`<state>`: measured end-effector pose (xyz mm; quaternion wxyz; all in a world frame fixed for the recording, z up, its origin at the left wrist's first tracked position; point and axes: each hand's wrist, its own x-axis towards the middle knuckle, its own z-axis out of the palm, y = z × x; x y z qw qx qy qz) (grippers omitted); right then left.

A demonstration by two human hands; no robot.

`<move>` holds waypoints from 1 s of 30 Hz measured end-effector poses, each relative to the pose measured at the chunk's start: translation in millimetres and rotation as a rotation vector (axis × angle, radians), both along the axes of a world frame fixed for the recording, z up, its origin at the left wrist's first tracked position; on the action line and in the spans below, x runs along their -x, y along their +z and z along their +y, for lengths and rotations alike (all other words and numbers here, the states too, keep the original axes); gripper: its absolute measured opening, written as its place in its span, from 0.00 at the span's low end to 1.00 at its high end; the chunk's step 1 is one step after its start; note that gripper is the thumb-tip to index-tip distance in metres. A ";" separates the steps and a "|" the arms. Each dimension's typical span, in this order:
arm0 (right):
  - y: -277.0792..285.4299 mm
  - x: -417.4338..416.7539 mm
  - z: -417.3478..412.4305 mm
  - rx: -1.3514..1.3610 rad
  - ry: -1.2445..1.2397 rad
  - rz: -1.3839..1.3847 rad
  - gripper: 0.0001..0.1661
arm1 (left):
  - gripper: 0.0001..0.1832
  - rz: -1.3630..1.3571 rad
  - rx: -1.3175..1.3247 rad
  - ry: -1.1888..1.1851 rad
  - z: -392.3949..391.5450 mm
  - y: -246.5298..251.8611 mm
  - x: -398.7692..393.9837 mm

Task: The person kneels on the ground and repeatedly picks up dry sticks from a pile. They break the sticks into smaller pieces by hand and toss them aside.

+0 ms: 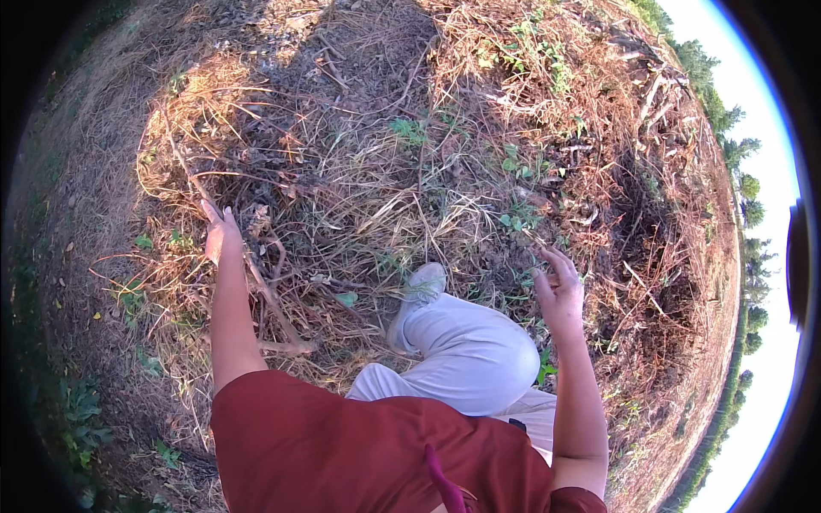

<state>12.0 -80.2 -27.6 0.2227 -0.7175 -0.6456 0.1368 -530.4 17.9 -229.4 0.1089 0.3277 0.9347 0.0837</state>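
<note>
A long bare branch (272,301) runs from the dry grass at upper left down to a forked base near my bent leg. My left hand (222,238) is around its middle, the wood passing between thumb and fingers; the palm side is hidden. On the right, my right hand (562,288) hovers near low green weeds (513,221) and dry stems, fingers bent and thumb apart. I see nothing held in it. Between the hands lies a patch of flattened straw-coloured grass (397,215).
My shoe (426,283) and bent knee (513,359) are in front of me. A heap of reddish dry brush (641,211) rises at right, with pale sticks (651,102) on it. Leafy green plants (83,417) grow at lower left. Trees (750,186) line the far right.
</note>
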 end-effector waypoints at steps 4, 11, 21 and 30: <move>-3.0 -21.0 -4.9 0.057 -0.139 0.011 0.19 | 0.35 0.014 0.015 -0.059 23.5 -26.9 8.7; -1.3 -34.1 -22.4 0.126 -0.290 0.001 0.20 | 0.34 0.001 0.024 -0.043 41.3 -19.3 -2.6; -11.3 -57.7 -56.8 0.073 -0.306 -0.026 0.20 | 0.37 -0.021 -0.034 -0.112 23.6 -11.2 -4.3; -42.0 -80.5 -71.7 0.116 -0.426 0.101 0.21 | 0.35 0.041 -0.144 -0.229 -24.6 -20.5 -14.8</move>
